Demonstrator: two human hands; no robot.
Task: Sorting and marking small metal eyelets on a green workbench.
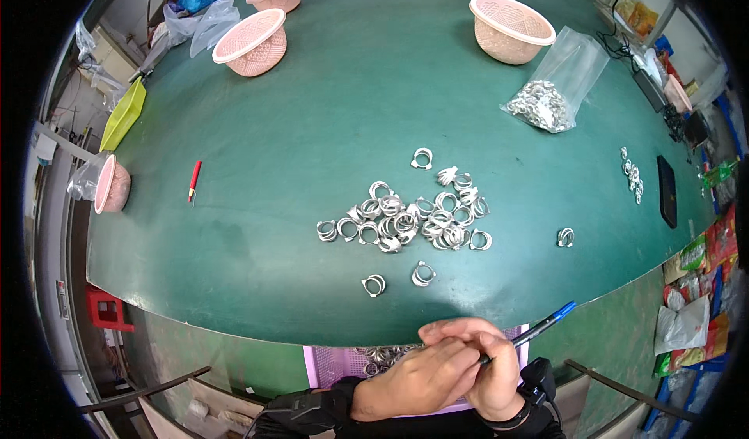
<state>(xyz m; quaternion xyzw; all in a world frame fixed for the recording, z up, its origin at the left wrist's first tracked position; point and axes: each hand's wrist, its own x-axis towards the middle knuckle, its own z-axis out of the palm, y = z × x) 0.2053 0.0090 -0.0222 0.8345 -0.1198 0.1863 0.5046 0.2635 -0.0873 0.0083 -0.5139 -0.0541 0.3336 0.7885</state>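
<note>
My left hand [421, 375] and my right hand [493, 369] meet over the purple basket at the table's near edge. A dark pen [538, 328] with a blue end slants up to the right out of my right hand. My left hand's fingers are closed against my right; what they hold, if anything, is hidden. Beneath my hands, several metal rings [380, 355] lie in the purple basket [314, 365]. Beyond my hands, a loose heap of silvery metal rings [406, 222] is spread on the green table [257, 143]. Two small ring groups [374, 285] [423, 274] lie nearer me.
At the back stand pink baskets [261, 53] [507, 45]. A clear bag of small metal parts [542, 107] lies far right, with a chain-like row of small parts [632, 175] and a black phone-like slab [666, 191]. A red pen-like tool [194, 182] lies left.
</note>
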